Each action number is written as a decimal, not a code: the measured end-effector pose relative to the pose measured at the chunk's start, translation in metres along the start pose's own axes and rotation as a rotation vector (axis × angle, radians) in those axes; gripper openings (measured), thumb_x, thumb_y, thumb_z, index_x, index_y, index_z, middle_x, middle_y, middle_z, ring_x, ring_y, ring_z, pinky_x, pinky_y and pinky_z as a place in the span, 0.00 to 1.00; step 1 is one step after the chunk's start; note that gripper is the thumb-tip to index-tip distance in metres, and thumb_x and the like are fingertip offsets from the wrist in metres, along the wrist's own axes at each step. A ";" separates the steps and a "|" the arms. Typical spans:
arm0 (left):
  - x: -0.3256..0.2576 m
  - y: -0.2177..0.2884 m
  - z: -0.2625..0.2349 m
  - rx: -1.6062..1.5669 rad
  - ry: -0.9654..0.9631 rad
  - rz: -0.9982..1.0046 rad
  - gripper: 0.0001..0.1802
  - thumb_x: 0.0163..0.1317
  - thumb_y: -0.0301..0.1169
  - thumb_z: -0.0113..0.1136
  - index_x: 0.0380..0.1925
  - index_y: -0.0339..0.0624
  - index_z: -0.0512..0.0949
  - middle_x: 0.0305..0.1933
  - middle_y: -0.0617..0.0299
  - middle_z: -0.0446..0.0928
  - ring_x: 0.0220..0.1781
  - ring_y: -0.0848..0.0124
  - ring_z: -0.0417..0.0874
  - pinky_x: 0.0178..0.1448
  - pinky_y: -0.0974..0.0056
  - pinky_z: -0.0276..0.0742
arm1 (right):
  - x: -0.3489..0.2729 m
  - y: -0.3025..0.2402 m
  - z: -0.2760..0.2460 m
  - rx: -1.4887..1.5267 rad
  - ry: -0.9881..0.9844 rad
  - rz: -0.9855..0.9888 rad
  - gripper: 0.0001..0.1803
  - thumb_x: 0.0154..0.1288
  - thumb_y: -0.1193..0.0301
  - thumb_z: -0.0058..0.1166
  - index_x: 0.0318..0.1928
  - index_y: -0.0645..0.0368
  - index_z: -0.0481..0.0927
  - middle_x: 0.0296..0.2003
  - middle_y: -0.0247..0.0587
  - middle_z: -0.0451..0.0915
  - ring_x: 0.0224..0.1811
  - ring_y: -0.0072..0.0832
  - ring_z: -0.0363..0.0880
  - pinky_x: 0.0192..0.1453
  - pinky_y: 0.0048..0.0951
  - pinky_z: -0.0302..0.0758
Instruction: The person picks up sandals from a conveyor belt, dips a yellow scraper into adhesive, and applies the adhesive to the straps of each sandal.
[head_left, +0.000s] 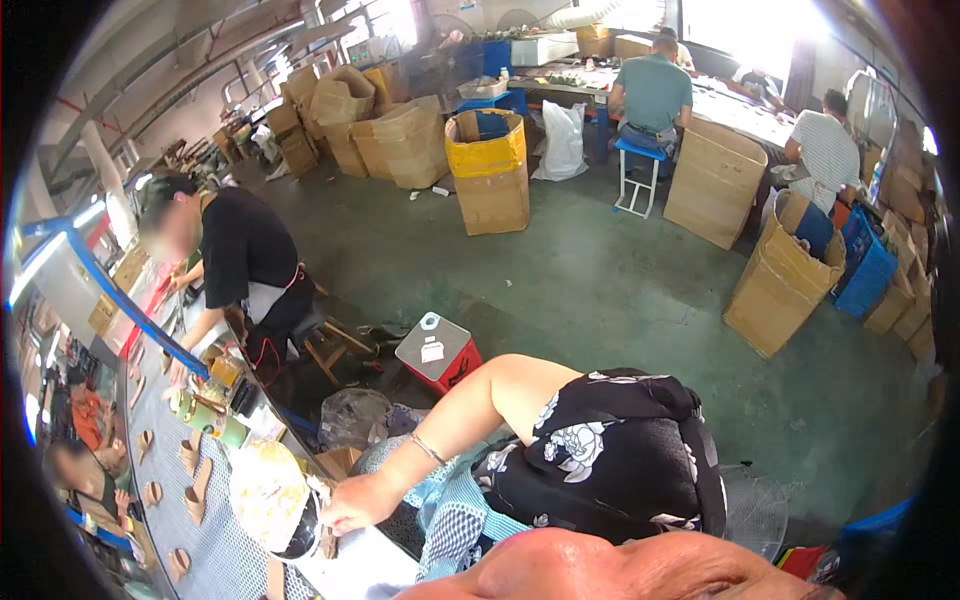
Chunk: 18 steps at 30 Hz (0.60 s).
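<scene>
My right hand (pixel 357 503), with a bangle on its wrist, reaches over the worktable (pixel 215 545). Its fingers are pressed together at the near side of a round container (pixel 268 495) crusted in cream and yellow. Something small and brownish (pixel 327 543) shows just below the fingertips; what they grip is too small to make out. A dark hollow (pixel 300 535) lies beside the container's lower edge. Several tan sandals stand on the table, among them a sandal (pixel 198 492) just left of the container. My left hand is out of view.
A co-worker in black (pixel 245 245) sits farther along the table. Beside the container are green pots (pixel 225 428). A red box with a grey lid (pixel 440 350) stands on the floor. Large cardboard cartons (pixel 490 190) and seated people (pixel 655 95) are farther back.
</scene>
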<state>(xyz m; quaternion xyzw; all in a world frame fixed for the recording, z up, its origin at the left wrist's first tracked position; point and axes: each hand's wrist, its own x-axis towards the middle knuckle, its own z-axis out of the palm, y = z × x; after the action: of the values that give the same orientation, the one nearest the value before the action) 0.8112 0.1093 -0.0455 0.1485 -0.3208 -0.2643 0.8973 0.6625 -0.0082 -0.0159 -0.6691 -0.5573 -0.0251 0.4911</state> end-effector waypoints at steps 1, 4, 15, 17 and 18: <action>-0.031 0.010 -0.011 0.034 0.043 0.085 0.31 0.68 0.57 0.39 0.48 0.39 0.72 0.47 0.56 0.76 0.47 0.59 0.78 0.55 0.54 0.74 | 0.004 -0.009 -0.002 0.031 -0.061 0.023 0.13 0.64 0.62 0.52 0.30 0.58 0.69 0.21 0.48 0.74 0.26 0.49 0.76 0.28 0.45 0.68; -0.149 0.028 -0.008 0.185 0.215 0.419 0.32 0.67 0.59 0.39 0.47 0.38 0.72 0.47 0.55 0.76 0.47 0.58 0.79 0.55 0.53 0.73 | 0.017 -0.008 -0.004 -0.027 -0.056 -0.172 0.10 0.63 0.62 0.52 0.39 0.54 0.76 0.28 0.45 0.77 0.31 0.43 0.78 0.30 0.41 0.74; -0.207 -0.103 0.220 0.276 1.175 0.599 0.42 0.63 0.68 0.25 0.55 0.42 0.68 0.51 0.60 0.73 0.54 0.67 0.75 0.57 0.61 0.72 | 0.031 -0.044 0.048 -0.370 -0.213 -0.682 0.24 0.53 0.62 0.59 0.54 0.41 0.77 0.57 0.44 0.70 0.51 0.36 0.71 0.52 0.36 0.68; -0.211 -0.112 0.233 0.334 1.132 0.655 0.44 0.63 0.68 0.23 0.56 0.41 0.67 0.52 0.59 0.73 0.55 0.67 0.75 0.58 0.61 0.71 | 0.029 -0.049 0.058 -0.325 -0.223 -0.721 0.22 0.56 0.64 0.56 0.53 0.43 0.77 0.56 0.45 0.71 0.49 0.36 0.73 0.52 0.36 0.69; -0.214 -0.112 0.242 0.382 1.132 0.602 0.44 0.63 0.68 0.23 0.57 0.40 0.66 0.52 0.59 0.73 0.57 0.66 0.73 0.60 0.60 0.70 | 0.027 -0.053 0.061 -0.308 -0.225 -0.719 0.21 0.57 0.64 0.55 0.53 0.43 0.78 0.55 0.45 0.71 0.48 0.36 0.73 0.51 0.36 0.69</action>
<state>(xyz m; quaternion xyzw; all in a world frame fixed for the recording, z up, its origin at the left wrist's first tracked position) 0.4700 0.1161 -0.0193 0.3246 0.1310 0.1779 0.9197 0.6005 0.0477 0.0021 -0.4959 -0.7956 -0.2052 0.2811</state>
